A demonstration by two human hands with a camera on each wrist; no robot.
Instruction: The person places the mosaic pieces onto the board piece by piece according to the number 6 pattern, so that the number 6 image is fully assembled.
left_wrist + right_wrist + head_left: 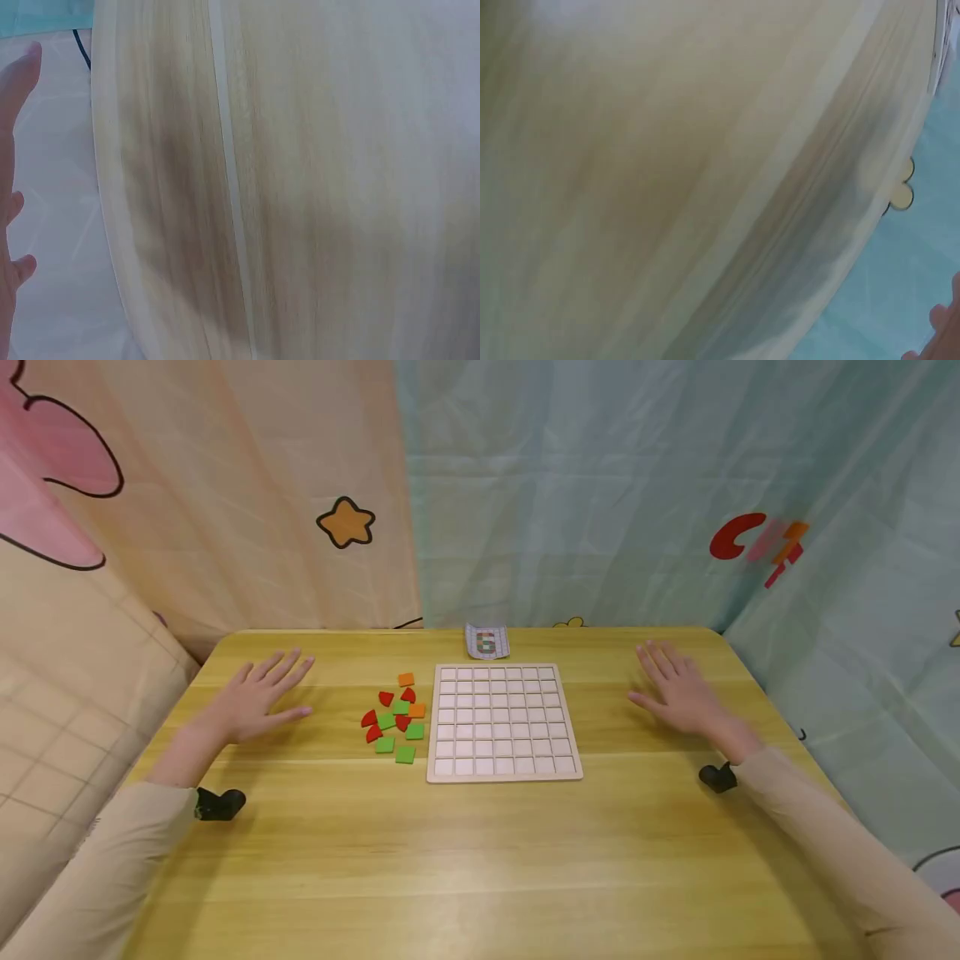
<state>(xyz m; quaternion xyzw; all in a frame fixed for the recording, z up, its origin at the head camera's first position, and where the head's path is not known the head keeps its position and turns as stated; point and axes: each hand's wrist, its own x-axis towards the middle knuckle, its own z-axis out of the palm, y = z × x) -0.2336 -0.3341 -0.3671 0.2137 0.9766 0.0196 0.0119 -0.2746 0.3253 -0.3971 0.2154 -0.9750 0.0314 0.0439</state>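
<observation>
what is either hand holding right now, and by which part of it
Nothing is held: the left hand and right hand are both empty, fingers spread.

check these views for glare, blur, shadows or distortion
Head: grid board clear, pale sheen on the near tabletop; left wrist: soft dark shadow, tabletop edge bowed, upper right washed out; right wrist: tabletop grain smeared, shadow near the edge.

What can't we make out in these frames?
- Card, head view: printed pattern too small to read in detail.
- Left hand, left wrist view: mostly cut off by the left edge.
- Right hand, right wrist view: mostly cut off at the lower right corner.
- Table, head view: near edge cut off by the frame bottom.
</observation>
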